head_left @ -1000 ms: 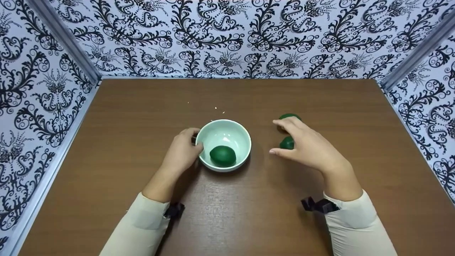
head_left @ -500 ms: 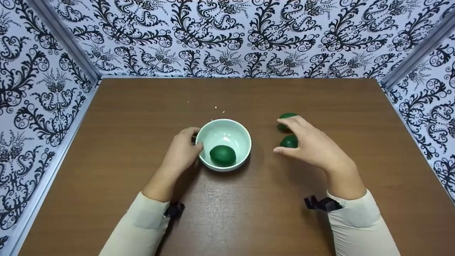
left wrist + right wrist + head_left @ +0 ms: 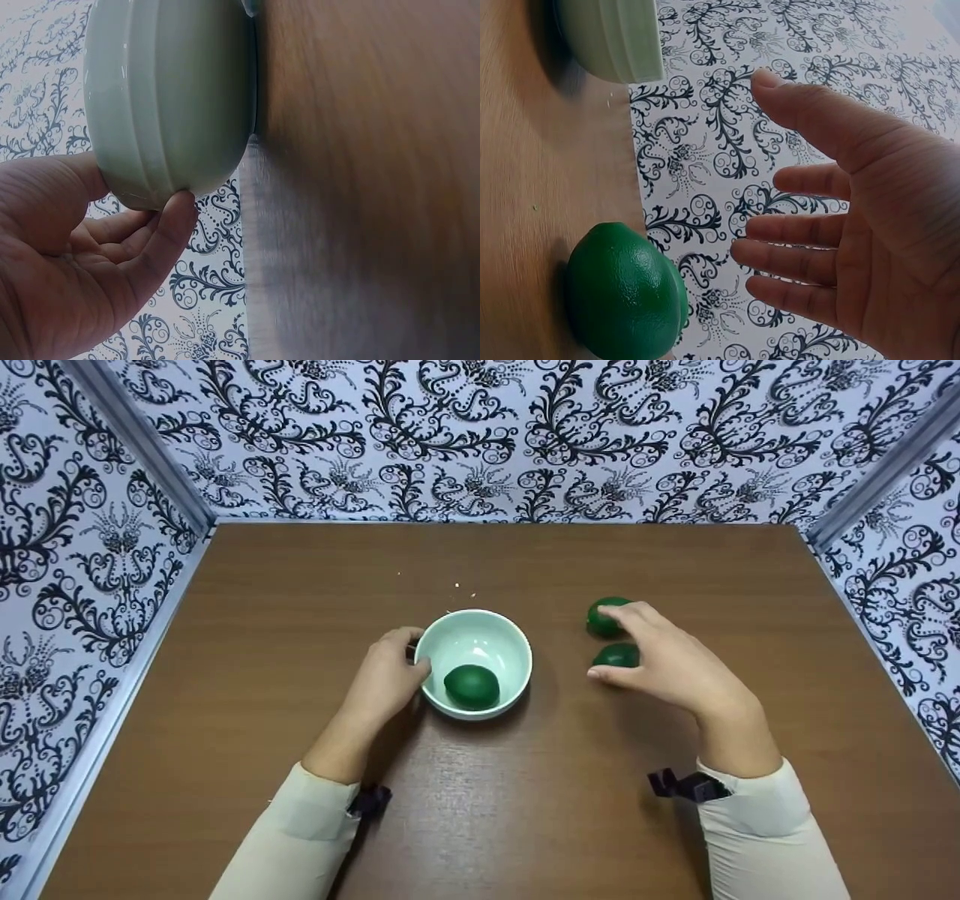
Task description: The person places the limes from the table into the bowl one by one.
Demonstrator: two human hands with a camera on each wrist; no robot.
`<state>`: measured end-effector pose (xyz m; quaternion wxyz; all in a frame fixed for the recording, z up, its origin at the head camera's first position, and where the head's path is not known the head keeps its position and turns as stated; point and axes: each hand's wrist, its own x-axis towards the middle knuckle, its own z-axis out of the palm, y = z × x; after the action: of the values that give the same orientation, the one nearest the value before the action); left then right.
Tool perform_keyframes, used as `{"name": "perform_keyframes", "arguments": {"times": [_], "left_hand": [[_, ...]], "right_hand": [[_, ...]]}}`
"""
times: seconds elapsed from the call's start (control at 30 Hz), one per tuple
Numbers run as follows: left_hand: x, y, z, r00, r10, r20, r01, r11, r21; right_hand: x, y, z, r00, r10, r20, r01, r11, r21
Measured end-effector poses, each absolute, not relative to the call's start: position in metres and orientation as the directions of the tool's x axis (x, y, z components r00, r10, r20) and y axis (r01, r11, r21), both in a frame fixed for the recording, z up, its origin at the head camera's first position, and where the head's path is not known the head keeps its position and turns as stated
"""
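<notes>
- L hand (image 3: 386, 675): grasping bowl (image 3: 480, 634) at its L side; thumb at rim, other fingers against the outer wall (L wrist cam agrees).
- Bowl: pale green, glossy, upright on worktop (image 3: 480, 810), approx. centre; ridged bands on outside.
- Bowl fruit (image 3: 472, 687): dk green, lime-like, lying inside, toward near side of bowl.
- R hand (image 3: 667, 664): released, holding nothing; hovers by the 2 other fruits R of bowl, thumb & fingers extended w/ wide gap btwn them. R wrist cam shows hand clear of the fruit.
- Near fruit (image 3: 615, 655): dk green, on worktop, partly hidden by R hand in head view.
- Far fruit (image 3: 601, 622): same kind, just beyond near one; fingertip overlaps it in head view.
- Crumbs (image 3: 457, 585): few pale specks on worktop, past bowl.
- Sleeves (image 3: 289, 825): cream, w/ blk wrist mounts (image 3: 690, 786) at cuffs.
- Walls (image 3: 480, 442): white w/ blk scroll pattern, back & both sides.
</notes>
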<state>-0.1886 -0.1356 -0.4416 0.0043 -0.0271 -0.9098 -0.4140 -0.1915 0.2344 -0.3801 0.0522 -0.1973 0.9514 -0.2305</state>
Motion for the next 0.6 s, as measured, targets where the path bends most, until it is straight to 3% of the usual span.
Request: {"name": "perform_keyframes", "arguments": {"times": [0.6], "left_hand": [[-0.1883, -0.1355, -0.4422, -0.999, 0.046, 0.023, 0.048, 0.655, 0.754]], "right_hand": [[-0.1973, 0.2445, -0.3822, -0.921, -0.382, -0.074, -0.307, 0.829, -0.467]]}}
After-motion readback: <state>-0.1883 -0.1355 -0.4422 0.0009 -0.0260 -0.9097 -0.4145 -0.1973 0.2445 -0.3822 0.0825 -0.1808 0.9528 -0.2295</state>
